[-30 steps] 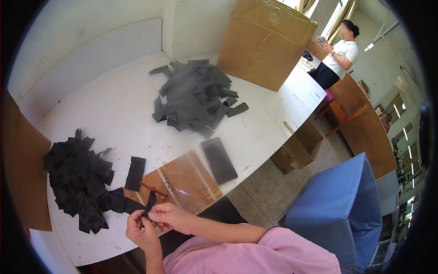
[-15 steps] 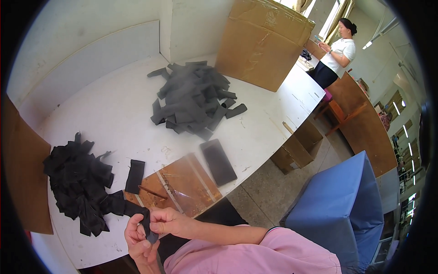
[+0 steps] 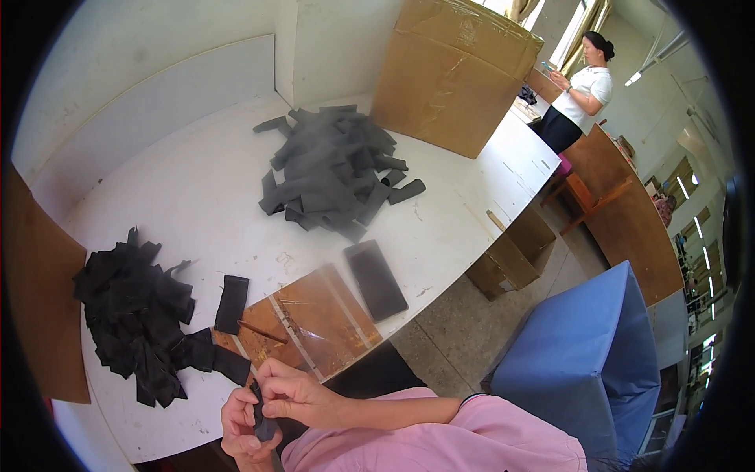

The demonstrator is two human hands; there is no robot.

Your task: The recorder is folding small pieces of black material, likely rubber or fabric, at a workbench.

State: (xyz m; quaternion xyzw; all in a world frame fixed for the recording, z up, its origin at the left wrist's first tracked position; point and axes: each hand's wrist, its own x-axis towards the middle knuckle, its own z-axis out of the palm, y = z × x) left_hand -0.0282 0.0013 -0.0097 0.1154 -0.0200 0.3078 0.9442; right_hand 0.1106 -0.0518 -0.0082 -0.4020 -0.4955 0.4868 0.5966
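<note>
At the table's near edge, a short black fabric strip (image 3: 263, 427) is held between my two hands. My left hand (image 3: 240, 422) is closed round its lower part. The fingers of my right hand (image 3: 289, 391) pinch the strip from the other side, and they hide part of it. Just beyond my hands, a pile of black fabric strips (image 3: 138, 307) lies at the left, its nearest pieces trailing toward my fingers. One single black piece (image 3: 232, 304) lies apart from that pile. A larger heap of dark grey strips (image 3: 330, 169) sits farther back.
A brown board (image 3: 318, 307) with a thin brown stick (image 3: 263, 333) on it lies near my hands, beside a dark phone (image 3: 376, 279). Cardboard boxes (image 3: 448, 79) stand at the back and left. A blue fabric bin (image 3: 558, 370) is at my right. Another person (image 3: 582, 90) stands far right.
Both hands have shifted slightly down and to the right with the strip. The end of a black piece on the table now shows clear of my fingers.
</note>
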